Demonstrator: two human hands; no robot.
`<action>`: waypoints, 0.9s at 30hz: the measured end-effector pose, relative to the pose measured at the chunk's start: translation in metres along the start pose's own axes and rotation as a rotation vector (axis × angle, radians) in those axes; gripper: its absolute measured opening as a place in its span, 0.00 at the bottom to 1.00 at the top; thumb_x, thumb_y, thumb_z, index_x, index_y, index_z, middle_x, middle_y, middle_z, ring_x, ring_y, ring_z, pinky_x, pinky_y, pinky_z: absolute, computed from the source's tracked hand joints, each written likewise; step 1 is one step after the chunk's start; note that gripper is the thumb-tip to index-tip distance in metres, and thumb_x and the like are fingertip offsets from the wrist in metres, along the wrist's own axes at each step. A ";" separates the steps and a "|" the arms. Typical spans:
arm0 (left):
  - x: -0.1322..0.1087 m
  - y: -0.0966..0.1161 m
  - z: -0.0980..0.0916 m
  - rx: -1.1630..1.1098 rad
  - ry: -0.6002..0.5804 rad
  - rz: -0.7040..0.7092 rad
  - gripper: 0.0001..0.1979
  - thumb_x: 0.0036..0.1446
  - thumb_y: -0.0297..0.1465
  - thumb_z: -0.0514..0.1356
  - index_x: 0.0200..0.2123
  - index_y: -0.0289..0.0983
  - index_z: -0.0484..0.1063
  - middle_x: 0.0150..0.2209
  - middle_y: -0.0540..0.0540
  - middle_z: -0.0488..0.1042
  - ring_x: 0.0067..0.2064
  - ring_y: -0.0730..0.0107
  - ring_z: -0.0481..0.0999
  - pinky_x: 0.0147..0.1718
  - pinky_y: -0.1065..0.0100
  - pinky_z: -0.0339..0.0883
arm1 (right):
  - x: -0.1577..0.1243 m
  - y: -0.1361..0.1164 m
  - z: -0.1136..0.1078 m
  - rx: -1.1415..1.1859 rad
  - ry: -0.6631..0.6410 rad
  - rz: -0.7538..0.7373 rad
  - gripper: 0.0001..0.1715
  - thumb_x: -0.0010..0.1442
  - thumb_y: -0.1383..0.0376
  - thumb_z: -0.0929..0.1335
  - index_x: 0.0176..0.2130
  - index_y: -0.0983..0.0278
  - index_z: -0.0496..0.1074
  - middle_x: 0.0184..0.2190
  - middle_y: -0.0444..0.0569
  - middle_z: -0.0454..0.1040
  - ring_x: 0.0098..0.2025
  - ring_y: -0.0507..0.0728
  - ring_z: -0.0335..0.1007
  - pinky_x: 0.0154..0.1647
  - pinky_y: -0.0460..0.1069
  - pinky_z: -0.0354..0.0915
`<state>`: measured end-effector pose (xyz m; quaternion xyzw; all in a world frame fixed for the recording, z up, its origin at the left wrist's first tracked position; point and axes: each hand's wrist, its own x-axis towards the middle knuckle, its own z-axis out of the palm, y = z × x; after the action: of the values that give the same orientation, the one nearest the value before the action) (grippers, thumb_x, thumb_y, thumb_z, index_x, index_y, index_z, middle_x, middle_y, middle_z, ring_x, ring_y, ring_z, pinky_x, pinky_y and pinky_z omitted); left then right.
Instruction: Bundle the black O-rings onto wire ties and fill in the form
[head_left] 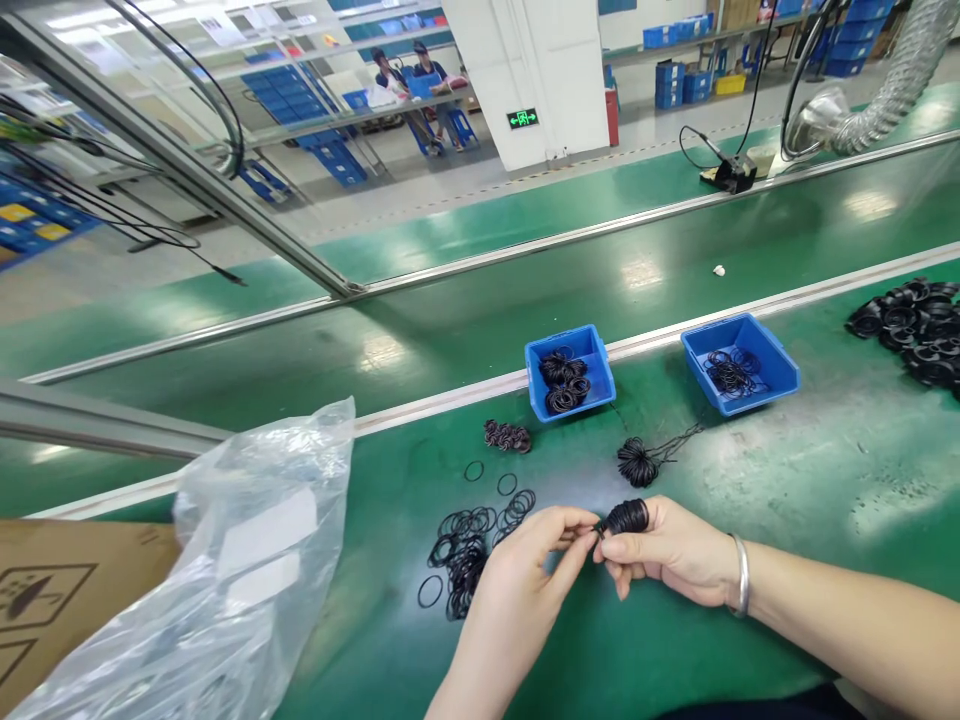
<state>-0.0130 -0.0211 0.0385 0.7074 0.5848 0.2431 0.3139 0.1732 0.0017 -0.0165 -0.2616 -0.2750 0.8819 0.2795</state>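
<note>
A: Black rubber O-ring bundle [626, 517]: location and hold?

B: Pinched narrowly between left hand [517, 575] and right hand [667, 550], above the green bench [795, 600]. Binding appeared in hand; the bundle seemed to need securing.

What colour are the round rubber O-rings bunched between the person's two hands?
Black rubber O-rings, seen best in the head view.

Counted: 2 hands, left hand [521, 575] and right hand [667, 550], both on 1 O-ring bundle [626, 517]. Further bundles lying on belt: 2, tied bundle [637, 462] and small bundle [507, 436]. Loose O-ring heap [461, 550]: 1, rings not countable. Blue bins: 2, first bin [559, 347] and second bin [769, 370], both held rings. Black rubber pile [904, 330]: 1. Plastic bag [247, 560]: 1. Cardboard box [60, 610]: 1. Bangle [741, 575]: 1. Seated people [392, 75]: 2. Exit sign [523, 118]: 1.
</note>
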 end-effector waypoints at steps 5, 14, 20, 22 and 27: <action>-0.009 -0.003 0.002 0.022 0.054 0.080 0.10 0.63 0.31 0.56 0.46 0.44 0.73 0.46 0.45 0.78 0.46 0.64 0.80 0.45 0.65 0.76 | 0.002 -0.001 0.000 -0.038 0.013 -0.043 0.19 0.48 0.58 0.79 0.29 0.69 0.73 0.23 0.43 0.72 0.25 0.49 0.69 0.31 0.46 0.66; -0.005 -0.010 0.032 -0.084 -0.104 0.245 0.37 0.60 0.26 0.59 0.68 0.49 0.48 0.70 0.44 0.53 0.69 0.58 0.55 0.66 0.52 0.55 | 0.000 -0.003 0.009 -0.049 -0.013 -0.041 0.23 0.45 0.58 0.81 0.35 0.70 0.77 0.29 0.46 0.76 0.32 0.52 0.72 0.39 0.48 0.64; 0.008 -0.013 0.054 -0.255 -0.080 0.333 0.40 0.52 0.17 0.57 0.65 0.50 0.55 0.59 0.46 0.71 0.59 0.62 0.71 0.60 0.55 0.64 | -0.012 -0.009 0.016 -0.194 -0.060 -0.061 0.22 0.48 0.58 0.80 0.38 0.69 0.78 0.33 0.48 0.76 0.40 0.54 0.71 0.48 0.51 0.62; 0.007 -0.014 0.059 -0.265 -0.048 0.372 0.36 0.51 0.17 0.58 0.61 0.49 0.63 0.55 0.45 0.74 0.56 0.61 0.73 0.57 0.57 0.67 | -0.014 -0.007 0.014 -0.217 -0.044 -0.049 0.22 0.47 0.59 0.80 0.39 0.68 0.78 0.34 0.47 0.76 0.39 0.53 0.71 0.46 0.50 0.63; 0.003 -0.018 0.061 -0.329 0.024 0.462 0.25 0.56 0.20 0.58 0.55 0.47 0.71 0.48 0.44 0.77 0.49 0.62 0.77 0.48 0.64 0.72 | -0.016 0.003 0.011 -0.195 0.023 0.052 0.25 0.44 0.57 0.81 0.37 0.68 0.77 0.30 0.45 0.74 0.31 0.51 0.71 0.38 0.49 0.67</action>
<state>0.0192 -0.0263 -0.0162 0.7584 0.3646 0.4082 0.3539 0.1766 -0.0141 -0.0057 -0.3049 -0.3494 0.8548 0.2327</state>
